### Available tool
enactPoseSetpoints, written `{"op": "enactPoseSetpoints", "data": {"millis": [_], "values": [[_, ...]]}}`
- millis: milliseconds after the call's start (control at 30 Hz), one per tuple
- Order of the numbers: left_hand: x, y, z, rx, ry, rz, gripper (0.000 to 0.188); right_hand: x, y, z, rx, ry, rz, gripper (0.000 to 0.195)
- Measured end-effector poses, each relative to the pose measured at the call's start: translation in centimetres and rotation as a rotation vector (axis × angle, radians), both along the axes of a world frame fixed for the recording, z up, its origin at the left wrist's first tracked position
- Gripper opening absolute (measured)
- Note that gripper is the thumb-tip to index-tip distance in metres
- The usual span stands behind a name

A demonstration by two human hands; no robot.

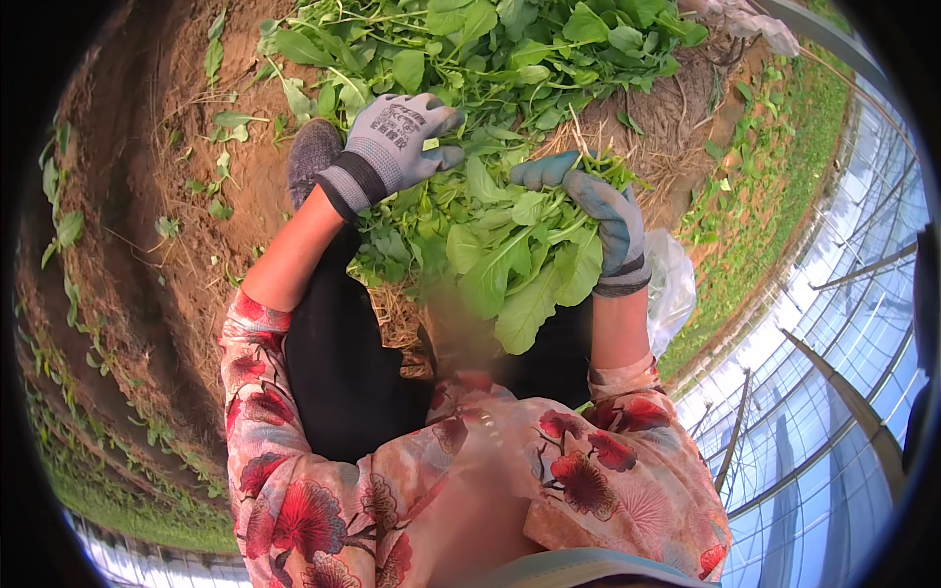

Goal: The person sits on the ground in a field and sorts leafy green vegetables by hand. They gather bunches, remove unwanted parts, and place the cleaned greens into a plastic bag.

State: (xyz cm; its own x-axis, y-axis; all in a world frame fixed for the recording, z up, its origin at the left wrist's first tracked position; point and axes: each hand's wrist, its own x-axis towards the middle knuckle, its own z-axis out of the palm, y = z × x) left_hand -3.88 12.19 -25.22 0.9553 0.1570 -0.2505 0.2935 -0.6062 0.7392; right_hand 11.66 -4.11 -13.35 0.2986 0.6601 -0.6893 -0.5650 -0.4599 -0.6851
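Note:
My right hand (pixel 606 209), in a grey glove with blue-green coated fingers, grips a bunch of leafy greens (pixel 526 261). The stems stick out above the fingers, and the broad leaves hang down towards my lap. My left hand (pixel 403 136), in a grey knit glove that bears printing, is palm down over loose greens. Its thumb stands apart from the fingers, with nothing seen between them. Below and between both hands lie more cut leaves (pixel 401 242). A large heap of the same greens (pixel 507 51) spreads just beyond my hands.
A clear plastic bag (pixel 669 287) is beside my right forearm. My dark shoe (pixel 312 158) rests on bare soil near my left wrist. Dry straw (pixel 639 158) lies right of the heap. Planted rows (pixel 95 353) run at left; greenhouse framing (pixel 823 434) curves along the right.

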Motion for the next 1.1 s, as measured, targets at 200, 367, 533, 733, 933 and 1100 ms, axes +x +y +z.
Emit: {"op": "enactPoseSetpoints", "data": {"millis": [200,367,533,733,933,1100], "values": [[1.4,-0.2,2.7,-0.561,-0.690,0.232,0.050,-0.3,-0.3,0.4,-0.128,0.127,-0.007,0.027],[0.9,-1.7,1.6,-0.314,-0.459,0.143,0.038,-0.2,-0.1,0.3,-0.231,0.038,0.139,0.030],[0.9,-1.1,-3.2,-0.034,-0.005,0.275,0.032,-0.7,-0.1,0.7,-0.156,0.118,0.131,0.030],[1.0,4.6,-9.2,0.567,-0.020,0.732,0.036,-1.1,0.1,1.0,-0.091,0.229,0.081,0.024],[1.6,7.8,-11.4,0.878,-0.030,0.517,0.022,-0.9,0.2,1.5,-0.168,0.013,0.289,0.031],[-0.7,6.4,-5.4,0.646,-0.132,0.553,0.015,-0.5,0.5,1.5,-0.237,-0.222,0.219,0.034]]}}
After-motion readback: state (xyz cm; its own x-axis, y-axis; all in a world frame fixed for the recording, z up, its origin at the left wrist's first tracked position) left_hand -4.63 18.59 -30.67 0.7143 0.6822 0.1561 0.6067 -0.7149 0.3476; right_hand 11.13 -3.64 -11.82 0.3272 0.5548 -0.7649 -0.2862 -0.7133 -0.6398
